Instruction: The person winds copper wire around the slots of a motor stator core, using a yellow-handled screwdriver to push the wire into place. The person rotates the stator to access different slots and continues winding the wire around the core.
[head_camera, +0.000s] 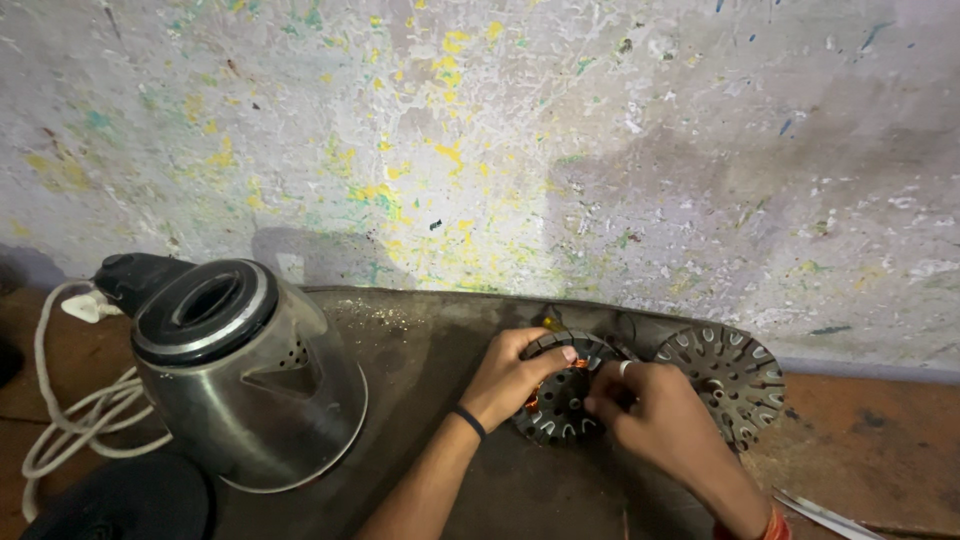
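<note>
Two bare hands work over a round slotted stator (560, 405) with copper windings, lying on a dark mat (420, 350) near the centre of the desk (860, 440). The left hand (508, 378), a black band at its wrist, curls around the stator's left rim, thumb and fingers closed on its edge. The right hand (645, 400), a ring on one finger, rests on the stator's right side with fingers bent inward at the copper wire; whether they pinch the wire cannot be told. A second stator (725, 375) sits just right of the first, close to the right hand. To the left stands a steel kettle (245, 375), lid open, with a white cord (70, 410) looped beyond it at the far left. A paint-flecked wall (500, 140) rises behind, on the far side
</note>
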